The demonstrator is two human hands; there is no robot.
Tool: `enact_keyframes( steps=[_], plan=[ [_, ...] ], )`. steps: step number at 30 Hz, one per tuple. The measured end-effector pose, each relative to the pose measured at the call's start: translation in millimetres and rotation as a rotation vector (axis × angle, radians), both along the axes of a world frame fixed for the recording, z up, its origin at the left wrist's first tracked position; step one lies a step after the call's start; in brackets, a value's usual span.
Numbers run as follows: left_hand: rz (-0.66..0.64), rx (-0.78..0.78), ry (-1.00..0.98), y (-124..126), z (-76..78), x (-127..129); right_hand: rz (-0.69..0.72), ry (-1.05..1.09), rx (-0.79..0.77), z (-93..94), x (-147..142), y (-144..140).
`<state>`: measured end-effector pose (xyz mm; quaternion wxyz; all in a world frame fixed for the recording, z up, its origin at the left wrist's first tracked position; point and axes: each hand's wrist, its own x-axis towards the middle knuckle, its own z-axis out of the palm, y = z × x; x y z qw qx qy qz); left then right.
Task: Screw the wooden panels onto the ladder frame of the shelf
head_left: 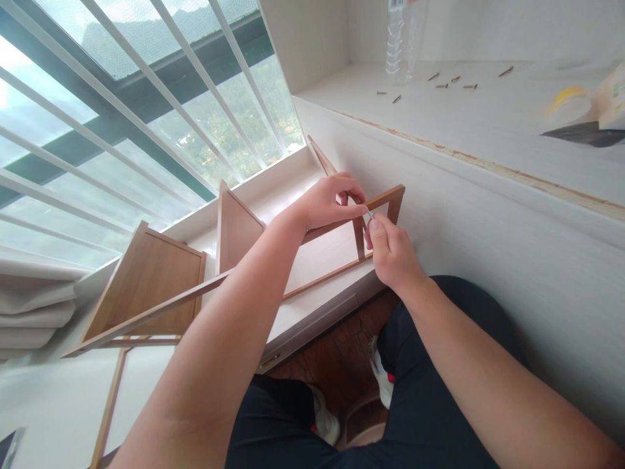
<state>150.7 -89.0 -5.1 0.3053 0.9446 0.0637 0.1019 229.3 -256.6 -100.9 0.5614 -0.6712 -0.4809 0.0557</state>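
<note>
Head view: our left hand (332,203) grips the frame (383,195); our right hand (390,251) pinches a screw (370,213) against it.

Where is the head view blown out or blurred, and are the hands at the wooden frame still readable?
Head view: window is overexposed at upper left; the yellow object at far right is smeared; left hand and right hand on the wooden frame are evenly lit and sharp; edges bow from the wide lens.
</note>
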Motion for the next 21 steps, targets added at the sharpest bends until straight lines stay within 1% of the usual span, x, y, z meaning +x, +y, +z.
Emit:
enact_keyframes(
  steps=[8,12,16,18,21],
  plan=[
    [-0.025,0.008,-0.015,0.9,-1.2,0.1,-0.021,0.016,-0.008,3.5,0.0,-0.4],
    [-0.014,0.006,-0.004,1.5,-1.2,-0.2,0.002,0.068,0.035,2.4,1.4,-1.0],
    [-0.009,0.014,-0.002,2.1,-1.2,0.0,0.03,0.18,0.111,-2.0,3.6,-0.2],
    [-0.01,0.016,0.001,2.0,-1.1,0.1,0.011,0.212,0.143,-3.1,4.2,-0.3],
    [-0.012,0.011,0.002,1.7,-0.9,-0.1,-0.05,0.198,0.168,-3.8,4.2,-1.1]
  ],
)
